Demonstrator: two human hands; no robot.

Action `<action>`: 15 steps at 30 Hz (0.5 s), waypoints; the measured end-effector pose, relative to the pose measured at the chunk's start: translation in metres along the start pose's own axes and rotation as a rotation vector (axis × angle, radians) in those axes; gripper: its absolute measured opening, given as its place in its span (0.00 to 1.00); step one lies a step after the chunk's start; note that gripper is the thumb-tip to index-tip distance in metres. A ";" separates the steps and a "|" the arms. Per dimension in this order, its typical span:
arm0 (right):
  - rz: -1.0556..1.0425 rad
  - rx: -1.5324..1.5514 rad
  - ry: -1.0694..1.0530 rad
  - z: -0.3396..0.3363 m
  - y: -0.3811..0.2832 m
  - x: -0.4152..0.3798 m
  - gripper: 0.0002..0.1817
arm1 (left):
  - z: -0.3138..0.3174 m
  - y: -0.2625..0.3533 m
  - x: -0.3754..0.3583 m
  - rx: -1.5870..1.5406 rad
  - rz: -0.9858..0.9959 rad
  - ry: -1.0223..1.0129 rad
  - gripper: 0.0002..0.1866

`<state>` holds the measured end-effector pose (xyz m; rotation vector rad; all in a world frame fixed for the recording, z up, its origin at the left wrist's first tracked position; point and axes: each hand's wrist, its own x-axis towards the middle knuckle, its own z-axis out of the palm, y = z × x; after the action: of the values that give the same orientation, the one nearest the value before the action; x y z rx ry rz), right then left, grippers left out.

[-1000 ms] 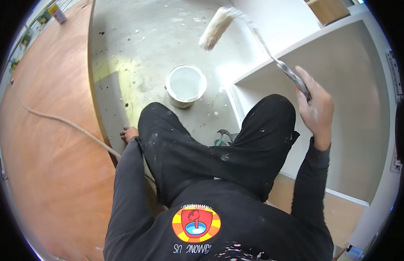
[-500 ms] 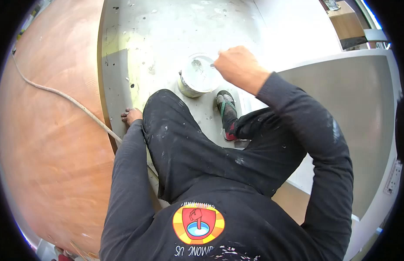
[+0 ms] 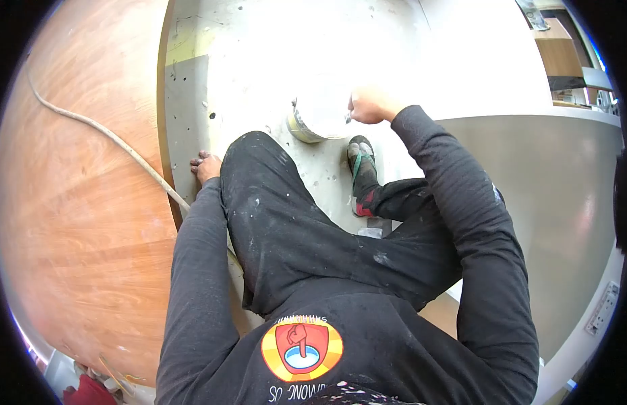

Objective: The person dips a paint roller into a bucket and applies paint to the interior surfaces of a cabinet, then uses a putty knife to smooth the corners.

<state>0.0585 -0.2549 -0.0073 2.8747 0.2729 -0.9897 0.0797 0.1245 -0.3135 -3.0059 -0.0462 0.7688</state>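
My left hand [image 3: 206, 166] lay flat on the concrete floor [image 3: 192, 101] beside my knee, fingers spread, holding nothing. Beyond it, my right hand [image 3: 368, 106] was curled at the paint can [image 3: 315, 121]; glare hid what it gripped. Leaning further could have tipped the can. Its contents showed white, washed out.

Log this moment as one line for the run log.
right hand: at paint can rim, grip unclear | left hand: resting on concrete floor | cord: across wood panel
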 end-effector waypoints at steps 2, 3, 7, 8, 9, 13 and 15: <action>0.019 -0.031 0.030 0.002 -0.001 0.002 0.14 | -0.003 -0.001 0.000 -0.008 0.013 -0.004 0.28; 0.083 -0.003 0.078 0.003 -0.003 0.003 0.14 | -0.006 -0.001 -0.001 -0.023 0.012 -0.006 0.28; 0.190 -0.006 0.221 0.022 -0.018 -0.002 0.12 | -0.016 0.000 -0.007 -0.016 0.024 -0.007 0.28; 0.210 -0.023 0.264 0.025 -0.022 -0.006 0.12 | -0.026 0.003 -0.013 -0.031 0.018 -0.046 0.26; 0.218 -0.002 0.198 0.025 -0.023 -0.008 0.11 | -0.037 0.006 -0.017 -0.047 0.013 -0.084 0.24; 0.005 -0.088 0.016 0.001 -0.010 -0.002 0.11 | -0.004 0.002 0.003 0.054 0.012 0.004 0.21; 0.086 -0.031 0.074 0.001 -0.013 -0.007 0.11 | -0.005 0.002 0.003 0.040 0.022 0.005 0.21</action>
<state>0.0500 -0.2428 -0.0037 2.8713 0.1667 -0.8588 0.0848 0.1227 -0.3108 -2.9752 0.0027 0.7545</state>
